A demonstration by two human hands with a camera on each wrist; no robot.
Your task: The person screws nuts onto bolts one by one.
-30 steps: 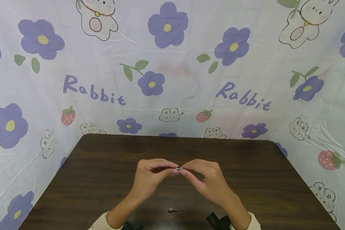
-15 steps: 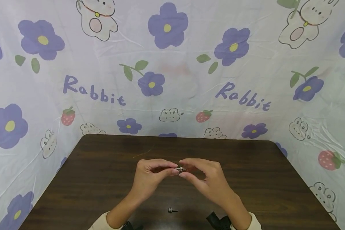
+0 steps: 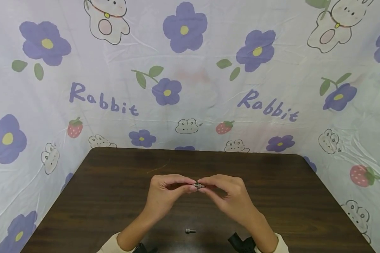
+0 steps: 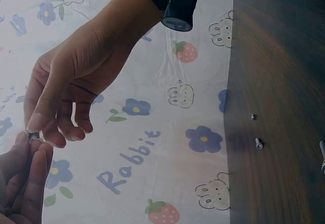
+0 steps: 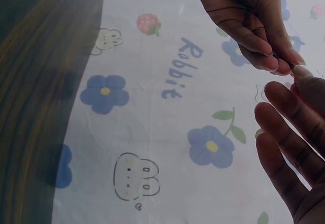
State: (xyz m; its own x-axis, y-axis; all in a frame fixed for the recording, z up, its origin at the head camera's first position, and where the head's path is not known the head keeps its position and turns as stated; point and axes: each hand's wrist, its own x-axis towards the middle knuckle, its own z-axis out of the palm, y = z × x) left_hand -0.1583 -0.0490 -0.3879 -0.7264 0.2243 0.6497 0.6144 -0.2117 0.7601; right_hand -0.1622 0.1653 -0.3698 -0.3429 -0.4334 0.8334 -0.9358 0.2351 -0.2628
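Above the table, my left hand [image 3: 164,195] pinches one end of a small silvery bolt [image 3: 198,185] between thumb and fingertips. From the other side, the thumb and fingertip of my right hand [image 3: 229,196] pinch around the same bolt, at a wider collar that looks like a nut. Fingertips cover much of it, so its thread is hard to see. The left wrist view shows both hands meeting at the small metal part [image 4: 34,136]. In the right wrist view the bolt is nearly hidden between the fingertips, and the right hand's other fingers [image 5: 282,153] spread loosely.
Another bolt [image 3: 190,231] lies on the dark wooden table [image 3: 114,211] near the front. The left wrist view shows a bolt [image 4: 259,143], a small nut-like piece [image 4: 254,117] and a metal part [image 4: 323,156] at the edge. Patterned cloth [image 3: 190,70] hangs behind.
Half a second ago the right thumb and finger were spread apart around the bolt; now they have come together on it again. The left hand stays put.
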